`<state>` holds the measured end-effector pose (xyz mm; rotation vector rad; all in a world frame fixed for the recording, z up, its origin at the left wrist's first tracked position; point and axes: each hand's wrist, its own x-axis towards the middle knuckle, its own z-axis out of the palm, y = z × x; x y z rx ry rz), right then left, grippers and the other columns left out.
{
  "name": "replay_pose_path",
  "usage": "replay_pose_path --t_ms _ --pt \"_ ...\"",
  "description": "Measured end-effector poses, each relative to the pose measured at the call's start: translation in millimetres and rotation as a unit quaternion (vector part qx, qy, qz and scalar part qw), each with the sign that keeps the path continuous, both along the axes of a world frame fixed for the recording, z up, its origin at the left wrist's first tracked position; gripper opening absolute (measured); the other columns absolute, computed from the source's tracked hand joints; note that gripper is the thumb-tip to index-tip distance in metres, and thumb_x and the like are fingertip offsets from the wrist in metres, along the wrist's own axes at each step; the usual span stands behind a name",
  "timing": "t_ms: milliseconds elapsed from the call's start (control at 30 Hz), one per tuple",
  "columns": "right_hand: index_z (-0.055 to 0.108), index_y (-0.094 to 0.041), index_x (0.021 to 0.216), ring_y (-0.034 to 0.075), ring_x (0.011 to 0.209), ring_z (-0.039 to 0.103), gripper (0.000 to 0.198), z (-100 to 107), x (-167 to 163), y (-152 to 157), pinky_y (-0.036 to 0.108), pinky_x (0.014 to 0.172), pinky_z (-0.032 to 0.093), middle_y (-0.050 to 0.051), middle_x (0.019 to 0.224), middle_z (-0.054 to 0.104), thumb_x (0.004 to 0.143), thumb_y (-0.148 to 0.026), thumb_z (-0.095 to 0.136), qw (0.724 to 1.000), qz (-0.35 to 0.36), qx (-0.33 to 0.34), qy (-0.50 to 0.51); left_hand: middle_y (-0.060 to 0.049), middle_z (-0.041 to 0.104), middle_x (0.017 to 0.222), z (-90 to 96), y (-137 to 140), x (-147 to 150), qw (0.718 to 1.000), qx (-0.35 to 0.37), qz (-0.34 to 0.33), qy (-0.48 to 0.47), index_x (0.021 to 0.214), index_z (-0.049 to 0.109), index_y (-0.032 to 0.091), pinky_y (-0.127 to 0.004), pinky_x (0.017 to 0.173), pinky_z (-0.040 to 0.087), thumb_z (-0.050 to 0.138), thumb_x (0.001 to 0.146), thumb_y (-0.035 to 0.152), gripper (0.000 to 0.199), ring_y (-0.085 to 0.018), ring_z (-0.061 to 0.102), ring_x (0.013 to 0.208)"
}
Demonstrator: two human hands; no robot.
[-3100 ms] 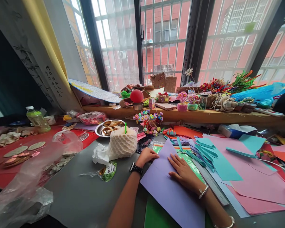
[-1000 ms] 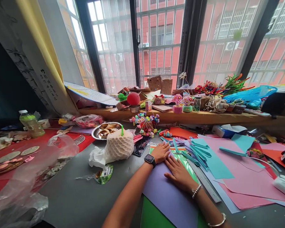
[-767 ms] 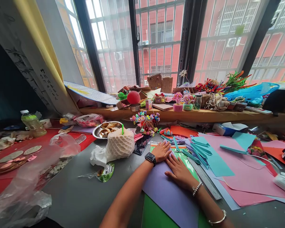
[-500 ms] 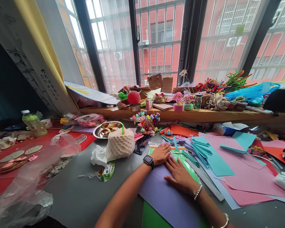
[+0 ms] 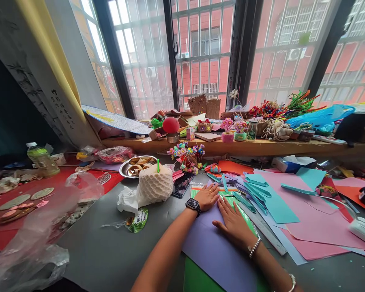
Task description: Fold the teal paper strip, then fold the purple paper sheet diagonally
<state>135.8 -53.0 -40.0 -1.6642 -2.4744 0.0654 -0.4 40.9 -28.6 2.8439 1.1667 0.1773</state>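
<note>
A sheet of purple paper lies on a green plastic packet with a clear, shiny cover. My left hand rests flat across the far end of the sheet, a black watch on its wrist. Just to its right, my right hand presses flat on the sheet's right side, fingers stretched forward and thumb apart. Neither hand grips anything. Beyond the fingertips are folded teal strips and purple scraps. A metal ruler lies right of my right hand.
Left of my arms stand a netted white coconut with a green straw and a metal plate. Teal strips and pink sheets spread to the right. Crochet flowers stand at the back, below the crowded windowsill.
My right hand has slid slightly forward and right along the purple paper. My left forearm and the sheet's near left corner have shifted a little right. Both hands stay flat.
</note>
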Motion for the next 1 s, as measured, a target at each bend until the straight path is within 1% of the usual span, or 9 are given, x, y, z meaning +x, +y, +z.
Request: replay_pose_path --t_ms 100,267,367,467,567,733,800,900,1000 --pt "0.020 -0.010 0.133 0.023 0.128 0.010 0.069 3 0 -2 0.046 0.103 0.009 0.009 0.138 0.018 0.082 -0.055 0.014 1.000 -0.002 -0.008 0.005 -0.008 0.023 0.138 0.3 -1 0 1.000 0.004 0.000 0.004 0.130 0.026 0.015 -0.042 0.102 0.017 0.014 0.088 0.036 0.049 -0.019 0.020 0.127" --pt "0.019 -0.011 0.134 0.023 0.128 0.012 0.068 5 5 -9 0.049 0.103 0.009 0.009 0.138 0.019 0.082 -0.055 0.014 1.000 0.002 -0.015 0.012 -0.006 0.022 0.139 3.0 -4 1 1.000 -0.009 0.010 0.003 0.130 0.025 0.017 -0.040 0.102 0.016 0.015 0.086 0.042 0.052 -0.019 0.020 0.127" --pt "0.020 -0.014 0.133 0.023 0.127 0.013 0.065 1 13 -16 0.050 0.102 0.009 0.007 0.138 0.020 0.083 -0.054 0.014 1.000 0.007 -0.002 0.012 -0.005 0.022 0.139 4.2 -6 2 1.000 -0.009 0.019 0.006 0.130 0.026 0.018 -0.040 0.102 0.016 0.018 0.086 0.041 0.050 -0.019 0.020 0.126" --pt "0.020 -0.016 0.134 0.023 0.127 0.014 0.064 -4 21 -22 0.050 0.103 0.008 0.005 0.138 0.021 0.083 -0.054 0.015 1.000 0.018 0.006 0.008 -0.005 0.023 0.139 4.4 -8 2 1.000 -0.002 0.022 0.004 0.130 0.026 0.017 -0.041 0.102 0.016 0.020 0.085 0.040 0.050 -0.020 0.021 0.126" --pt "0.018 -0.016 0.134 0.023 0.128 0.013 0.064 -4 27 -29 0.051 0.103 0.008 0.004 0.138 0.019 0.083 -0.054 0.014 1.000 0.022 -0.002 0.002 -0.006 0.024 0.138 4.3 -9 3 1.000 0.003 0.025 0.000 0.129 0.027 0.016 -0.042 0.102 0.015 0.020 0.086 0.039 0.050 -0.022 0.023 0.125" --pt "0.017 -0.016 0.134 0.023 0.127 0.014 0.063 -2 33 -39 0.053 0.102 0.010 0.003 0.139 0.017 0.083 -0.053 0.017 0.999 0.029 -0.019 0.006 -0.005 0.024 0.138 4.8 -9 4 0.999 -0.001 0.034 0.005 0.129 0.028 0.017 -0.043 0.102 0.015 0.021 0.085 0.040 0.050 -0.022 0.024 0.125" --pt "0.015 -0.018 0.134 0.025 0.127 0.016 0.061 -6 38 -45 0.055 0.100 0.011 0.003 0.138 0.019 0.083 -0.053 0.020 0.999 0.035 -0.004 0.015 -0.004 0.025 0.138 5.3 -9 4 0.999 -0.004 0.036 0.007 0.129 0.028 0.017 -0.044 0.102 0.016 0.022 0.085 0.040 0.050 -0.022 0.024 0.125" --pt "0.007 -0.024 0.134 0.027 0.125 0.021 0.061 -17 47 -58 0.057 0.099 0.014 0.002 0.137 0.023 0.082 -0.052 0.025 0.997 0.050 0.042 0.030 -0.004 0.024 0.138 6.0 -8 5 0.999 -0.006 0.036 0.011 0.129 0.029 0.018 -0.044 0.102 0.016 0.022 0.084 0.041 0.051 -0.021 0.024 0.125" --pt "0.000 -0.028 0.134 0.028 0.124 0.024 0.064 -28 56 -73 0.058 0.098 0.014 0.001 0.136 0.026 0.081 -0.053 0.027 0.995 0.056 0.080 0.030 -0.004 0.024 0.138 6.4 -8 5 0.999 -0.004 0.037 0.013 0.129 0.029 0.018 -0.044 0.102 0.016 0.022 0.084 0.041 0.051 -0.021 0.024 0.125"
